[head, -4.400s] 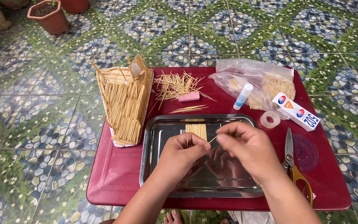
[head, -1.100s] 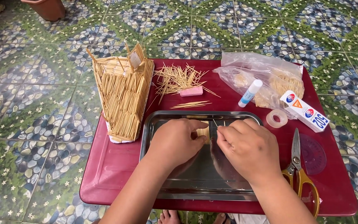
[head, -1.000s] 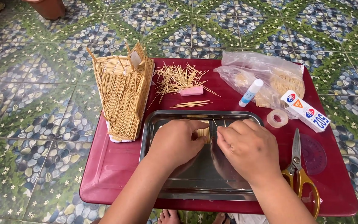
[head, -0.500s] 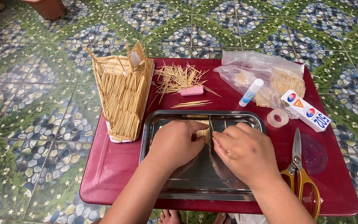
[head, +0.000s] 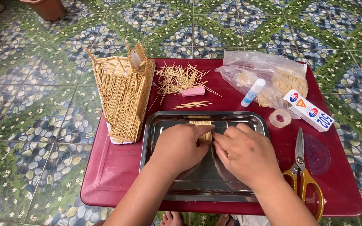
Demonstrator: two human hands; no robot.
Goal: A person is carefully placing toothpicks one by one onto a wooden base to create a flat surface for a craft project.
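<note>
Both of my hands rest inside a shiny metal tray [head: 156, 125] on a dark red table [head: 118, 167]. My left hand [head: 179, 146] lies palm down with its fingertips on a small flat panel of toothpicks [head: 200, 124] laid side by side. My right hand [head: 246, 152] is beside it, fingertips pressing the same panel from the right. Most of the panel is hidden under my fingers. To the left of the tray stands a tall model built of toothpicks [head: 124, 94].
Behind the tray lie a loose pile of toothpicks [head: 179, 77], a pink eraser [head: 193, 91] and a glue stick [head: 252, 92]. At the right are a plastic bag [head: 265, 71], a small white box [head: 308, 110], a tape roll [head: 280, 118], yellow-handled scissors [head: 302, 171] and a protractor [head: 319, 152]. Patterned floor tiles surround the table.
My hands came down from holding a toothpick above the tray and now press on the panel. In the last second my right hand slid left, closing up against the left hand.
</note>
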